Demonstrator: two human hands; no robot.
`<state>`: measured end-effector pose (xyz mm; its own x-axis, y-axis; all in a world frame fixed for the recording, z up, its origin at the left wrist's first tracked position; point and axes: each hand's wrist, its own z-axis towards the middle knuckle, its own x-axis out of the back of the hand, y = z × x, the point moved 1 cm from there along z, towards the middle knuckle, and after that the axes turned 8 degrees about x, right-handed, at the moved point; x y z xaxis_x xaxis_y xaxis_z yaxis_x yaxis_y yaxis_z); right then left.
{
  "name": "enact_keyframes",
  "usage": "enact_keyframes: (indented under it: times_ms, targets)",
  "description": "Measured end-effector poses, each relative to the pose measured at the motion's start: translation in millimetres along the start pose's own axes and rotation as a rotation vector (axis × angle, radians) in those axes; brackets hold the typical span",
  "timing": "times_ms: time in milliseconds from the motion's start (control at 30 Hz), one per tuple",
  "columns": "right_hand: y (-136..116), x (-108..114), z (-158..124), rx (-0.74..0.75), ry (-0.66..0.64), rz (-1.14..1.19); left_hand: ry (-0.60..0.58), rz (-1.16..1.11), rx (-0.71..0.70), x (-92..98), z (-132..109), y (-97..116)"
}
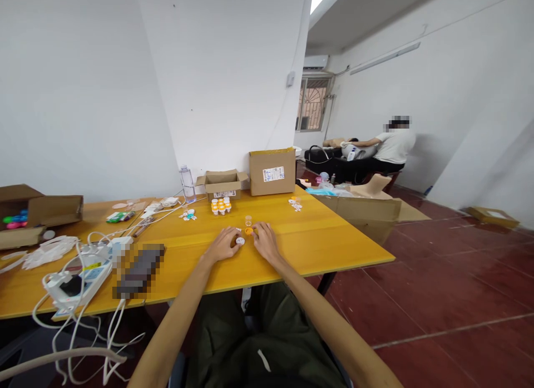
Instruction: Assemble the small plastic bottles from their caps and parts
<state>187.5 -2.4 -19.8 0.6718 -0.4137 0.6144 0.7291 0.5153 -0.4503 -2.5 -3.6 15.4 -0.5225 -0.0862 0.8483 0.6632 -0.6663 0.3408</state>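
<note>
My left hand (224, 244) rests on the yellow table with its fingers curled round a small white disc (240, 241) that carries some dark print. Beside it, my right hand (266, 242) is bent at the fingers, thumb and fingertips at the edge of a small orange round cap (249, 231). Just beyond the cap stands a small clear cup (248, 220). Farther back, several white jars with orange bands (221, 206) are grouped together. Small white pieces (295, 204) lie in a loose pile at the right, and another pile of white pieces (188, 215) lies at the left.
An open carton (223, 182), a closed carton (273, 173) and a clear bottle (187, 185) line the table's back. At the left are a power strip (89, 271), tangled cables and a blurred dark object (139, 271). A person (396, 146) sits in the far right background.
</note>
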Motion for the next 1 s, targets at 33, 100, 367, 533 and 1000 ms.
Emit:
enact_keyframes:
  times_ms: [33,100,367,533,1000]
  targets:
    - [-0.3,-1.3,0.2,0.001,-0.020,-0.003,-0.003,-0.002,0.004,-0.2,0.0,-0.5]
    - [-1.0,-3.8,0.7,0.015,-0.062,-0.003,-0.007,-0.011,0.015,-0.8,0.0,-1.8]
    - [3.8,-8.7,1.6,0.031,-0.109,-0.005,-0.005,-0.039,0.030,-2.8,-0.4,-4.1]
    - [1.2,-5.5,2.0,-0.008,-0.083,0.164,-0.003,-0.048,0.036,-1.7,-0.2,-1.9]
    - [4.9,-3.6,9.6,-0.133,-0.121,0.647,-0.014,-0.146,0.061,0.3,1.0,0.8]
